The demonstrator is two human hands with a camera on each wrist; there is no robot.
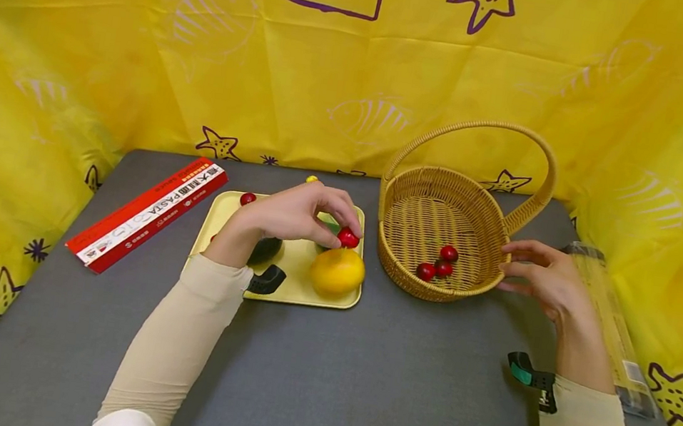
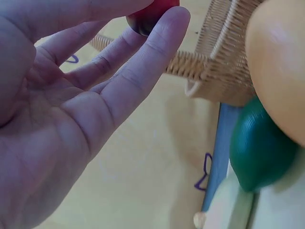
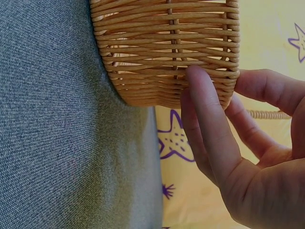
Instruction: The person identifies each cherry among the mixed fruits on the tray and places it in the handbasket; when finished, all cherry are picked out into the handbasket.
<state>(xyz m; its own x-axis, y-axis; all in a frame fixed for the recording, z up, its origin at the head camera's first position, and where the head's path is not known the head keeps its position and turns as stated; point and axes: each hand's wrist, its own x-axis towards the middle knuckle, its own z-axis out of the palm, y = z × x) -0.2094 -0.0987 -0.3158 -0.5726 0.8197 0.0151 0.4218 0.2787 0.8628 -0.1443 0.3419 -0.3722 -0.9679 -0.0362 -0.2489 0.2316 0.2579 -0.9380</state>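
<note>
My left hand is over the pale yellow tray, pinching a red cherry between thumb and fingertips. Just below the cherry lies a plump yellow fruit. A green fruit with a pointed end shows beside it in the left wrist view. The wicker basket stands right of the tray, with several cherries on its floor. On the basket's right side my right hand touches the rim and outer wall with extended fingertips.
A red pasta box lies slanted at the left. A long clear package lies along the right, beyond my right hand. A dark green fruit and another cherry are on the tray. The basket's tall handle arches upward.
</note>
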